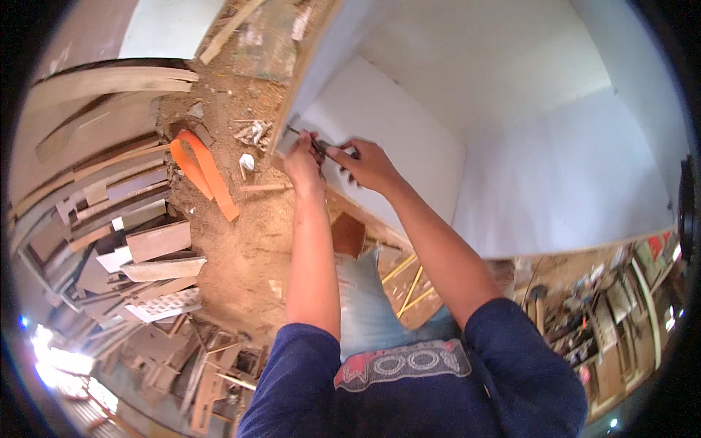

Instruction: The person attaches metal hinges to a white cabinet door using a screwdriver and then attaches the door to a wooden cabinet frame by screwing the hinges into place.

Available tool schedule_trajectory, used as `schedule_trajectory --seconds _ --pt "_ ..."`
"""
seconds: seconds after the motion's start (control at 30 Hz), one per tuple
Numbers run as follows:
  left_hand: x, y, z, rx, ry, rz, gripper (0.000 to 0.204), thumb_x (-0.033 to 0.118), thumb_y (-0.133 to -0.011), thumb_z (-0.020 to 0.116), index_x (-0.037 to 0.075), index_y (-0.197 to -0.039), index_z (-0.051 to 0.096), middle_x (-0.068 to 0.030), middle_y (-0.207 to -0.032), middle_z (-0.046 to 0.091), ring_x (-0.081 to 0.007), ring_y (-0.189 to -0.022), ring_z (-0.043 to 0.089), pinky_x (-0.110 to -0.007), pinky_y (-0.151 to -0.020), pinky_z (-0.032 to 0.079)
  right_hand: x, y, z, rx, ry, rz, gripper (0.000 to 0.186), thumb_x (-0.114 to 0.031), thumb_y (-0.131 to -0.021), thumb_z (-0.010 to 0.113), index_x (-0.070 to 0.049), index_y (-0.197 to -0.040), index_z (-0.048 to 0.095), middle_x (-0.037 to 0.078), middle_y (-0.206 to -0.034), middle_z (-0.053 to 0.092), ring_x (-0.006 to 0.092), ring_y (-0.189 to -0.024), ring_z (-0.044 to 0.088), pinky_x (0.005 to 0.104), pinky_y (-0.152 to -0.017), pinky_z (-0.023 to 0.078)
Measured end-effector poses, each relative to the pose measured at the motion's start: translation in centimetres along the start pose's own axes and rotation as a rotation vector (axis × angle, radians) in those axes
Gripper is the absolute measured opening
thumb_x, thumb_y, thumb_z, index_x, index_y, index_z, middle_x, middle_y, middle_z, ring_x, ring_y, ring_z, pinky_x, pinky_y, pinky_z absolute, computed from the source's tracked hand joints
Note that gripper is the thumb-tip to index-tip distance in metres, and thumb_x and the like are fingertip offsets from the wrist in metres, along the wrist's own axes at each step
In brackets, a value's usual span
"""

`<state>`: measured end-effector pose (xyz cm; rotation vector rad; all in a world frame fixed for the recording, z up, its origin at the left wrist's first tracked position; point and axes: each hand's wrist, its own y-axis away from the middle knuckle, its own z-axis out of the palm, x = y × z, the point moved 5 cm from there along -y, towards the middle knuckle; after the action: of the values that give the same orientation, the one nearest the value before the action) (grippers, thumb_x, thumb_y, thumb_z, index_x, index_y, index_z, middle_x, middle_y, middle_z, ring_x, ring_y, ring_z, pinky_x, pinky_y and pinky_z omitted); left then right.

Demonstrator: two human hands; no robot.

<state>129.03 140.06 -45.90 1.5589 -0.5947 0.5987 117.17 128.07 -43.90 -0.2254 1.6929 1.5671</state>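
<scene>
Both hands were brought together at the near edge of a white panel (409,131).

A small dark tool (319,148) was pinched in the left hand (303,162) and steadied by the right hand (369,164), fingers curled; bare white board lay open beyond, wood offcuts (139,248) crowded the sawdust floor (248,241) leftward.

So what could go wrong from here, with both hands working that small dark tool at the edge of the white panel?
1. The left hand and right hand crowd the small dark tool, so a slip might nick a finger.
2. The tool sits at the white panel edge; slipping could mar its surface.
3. Wood offcuts and an orange strip litter the sawdust floor, a possible trip hazard.
</scene>
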Motion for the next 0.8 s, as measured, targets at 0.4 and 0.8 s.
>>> schedule_trajectory --seconds 0.4,0.8 --pt "-2.2 1.6 0.5 -0.026 0.199 -0.025 0.028 0.03 -0.106 0.064 0.004 -0.1 0.07 0.0002 -0.083 0.06 -0.0099 -0.072 0.048 -0.025 -0.065 0.039 -1.5 0.0 0.4 0.185 0.314 -0.36 0.034 -0.015 -0.087 0.083 -0.003 -0.112 0.064 0.013 -0.097 0.075 0.0235 -0.085 0.071 0.0389 -0.078 0.056" --pt "-3.2 1.9 -0.5 0.012 0.097 0.075 0.029 0.026 -0.104 0.064 -0.001 -0.107 0.074 -0.0018 -0.087 0.064 -0.0123 -0.079 0.055 -0.028 -0.073 0.046 0.1 0.4 1.6 -0.14 -0.028 -0.037 0.021 -0.015 -0.106 0.058 0.002 -0.116 0.066 0.011 -0.09 0.074 0.0159 -0.072 0.068 0.0275 -0.059 0.052"
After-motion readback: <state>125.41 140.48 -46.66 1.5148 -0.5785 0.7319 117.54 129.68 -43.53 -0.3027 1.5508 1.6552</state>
